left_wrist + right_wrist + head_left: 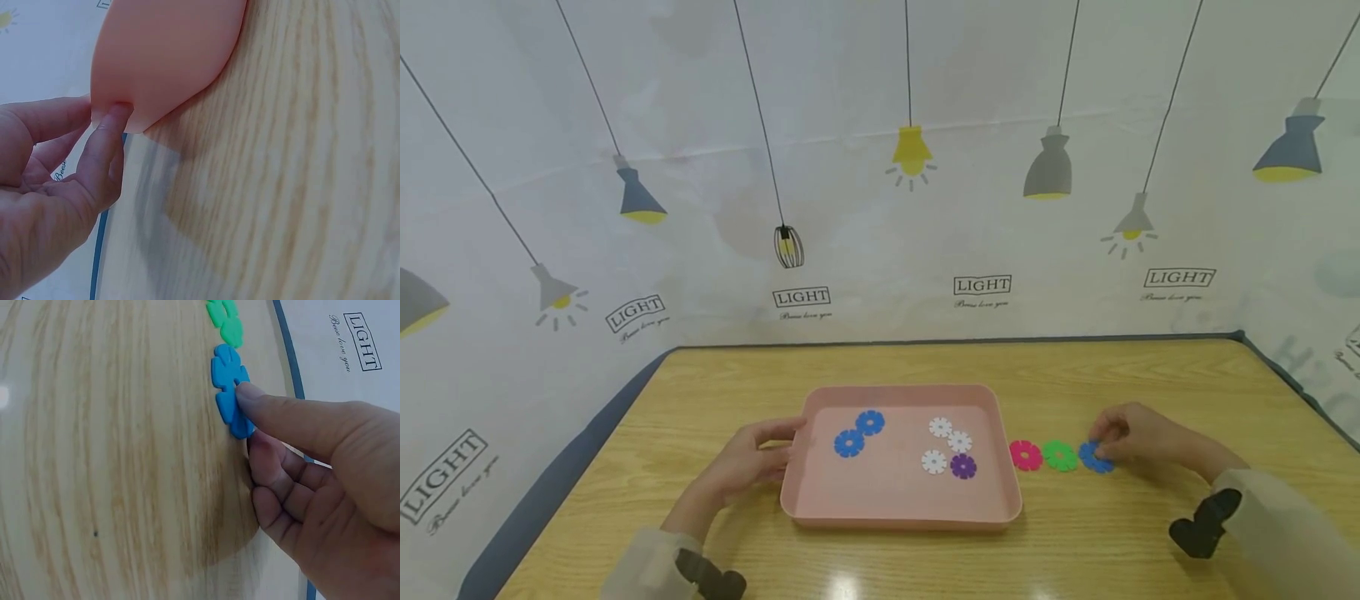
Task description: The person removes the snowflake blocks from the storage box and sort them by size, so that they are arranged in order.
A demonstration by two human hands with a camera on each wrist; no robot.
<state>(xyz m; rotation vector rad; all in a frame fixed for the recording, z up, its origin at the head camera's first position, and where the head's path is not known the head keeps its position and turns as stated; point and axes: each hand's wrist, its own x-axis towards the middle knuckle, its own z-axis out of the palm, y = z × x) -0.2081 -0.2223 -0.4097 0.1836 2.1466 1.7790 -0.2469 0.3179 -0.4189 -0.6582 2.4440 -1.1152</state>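
Note:
My left hand (748,457) is at the left side of a pink tray (895,508); in the left wrist view thumb and fingers pinch its wall (169,56). To the tray's right, my right hand (1138,435) pinches a blue snowflake disc (228,372) between thumb and fingers, close over the table. A green snowflake disc (1060,456) lies just left of the blue one, and a pink one (1026,456) lies between it and the tray's right wall, all in a row. The blue disc's lower edge is partly covered by my fingers.
Inside the tray lie two blue discs (849,443) at the left, three white discs (934,462) and a purple disc (963,466) at the right. The wooden table (737,371) ends at a wall sheet (865,250) printed with lamps, at the back and sides.

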